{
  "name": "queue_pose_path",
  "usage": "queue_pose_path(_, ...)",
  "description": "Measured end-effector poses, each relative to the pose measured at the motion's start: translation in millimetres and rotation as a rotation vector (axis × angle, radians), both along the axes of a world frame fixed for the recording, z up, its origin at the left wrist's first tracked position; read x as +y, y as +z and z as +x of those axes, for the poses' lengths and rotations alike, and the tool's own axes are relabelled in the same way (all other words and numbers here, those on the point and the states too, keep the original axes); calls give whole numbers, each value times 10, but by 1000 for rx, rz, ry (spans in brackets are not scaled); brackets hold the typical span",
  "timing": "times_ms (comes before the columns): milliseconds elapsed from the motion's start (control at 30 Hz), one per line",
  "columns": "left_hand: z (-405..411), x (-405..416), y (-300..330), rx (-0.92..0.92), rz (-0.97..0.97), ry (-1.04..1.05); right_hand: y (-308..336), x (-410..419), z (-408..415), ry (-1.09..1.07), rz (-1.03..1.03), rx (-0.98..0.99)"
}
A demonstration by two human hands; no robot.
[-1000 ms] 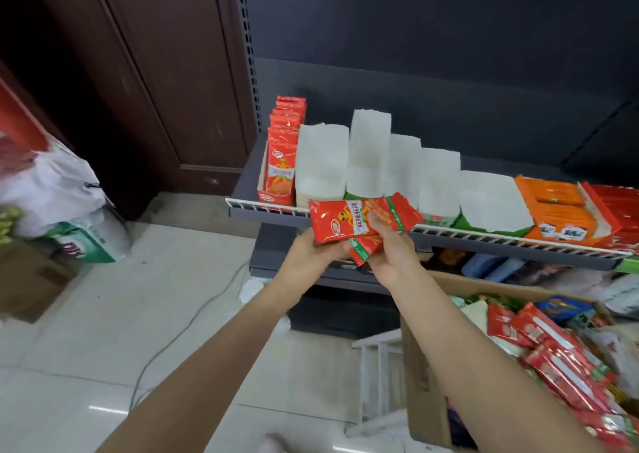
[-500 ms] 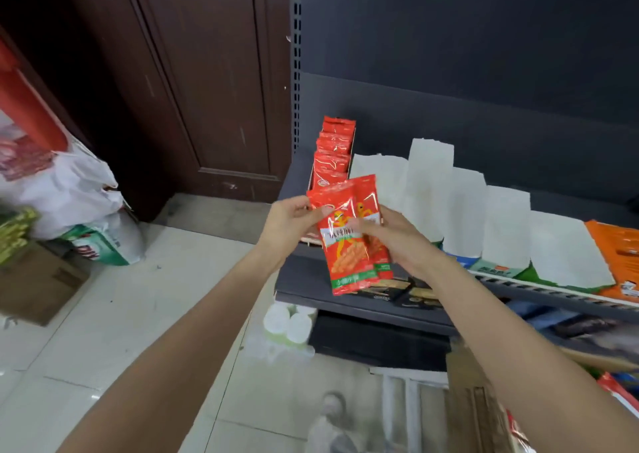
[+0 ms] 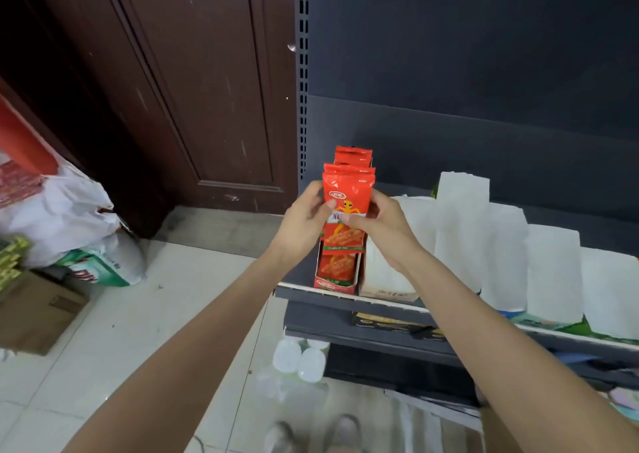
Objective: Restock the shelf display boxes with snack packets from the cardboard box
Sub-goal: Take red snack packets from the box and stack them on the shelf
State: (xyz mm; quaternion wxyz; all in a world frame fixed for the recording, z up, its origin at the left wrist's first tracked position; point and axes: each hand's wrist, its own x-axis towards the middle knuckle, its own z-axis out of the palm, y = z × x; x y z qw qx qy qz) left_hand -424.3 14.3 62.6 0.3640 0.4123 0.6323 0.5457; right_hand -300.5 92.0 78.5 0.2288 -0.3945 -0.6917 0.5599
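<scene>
Both hands pinch the red snack packets (image 3: 346, 207) — my left hand (image 3: 306, 219) on the left edge, my right hand (image 3: 378, 222) on the right, thumbs across the front. Half a second ago I held them out in front of the shelf (image 3: 345, 299); now they're upright over the red display box (image 3: 335, 279) at the shelf's left end, lower edge at the packets already inside — white boxes (image 3: 461, 231) alongside.

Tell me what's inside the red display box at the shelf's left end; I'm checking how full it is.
The red display box holds upright red snack packets in a row. Both hands hold more packets over it, hiding the middle and the box's floor.
</scene>
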Motion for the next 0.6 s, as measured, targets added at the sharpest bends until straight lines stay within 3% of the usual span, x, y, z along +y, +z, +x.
queue_pose_path(167, -109, 94, -11, 87, -9, -65, 68, 22, -61, -24, 222, -179)
queue_pose_path(600, -320, 161, -52, 127, -16, -127, 69, -4, -198, -73, 321, -401)
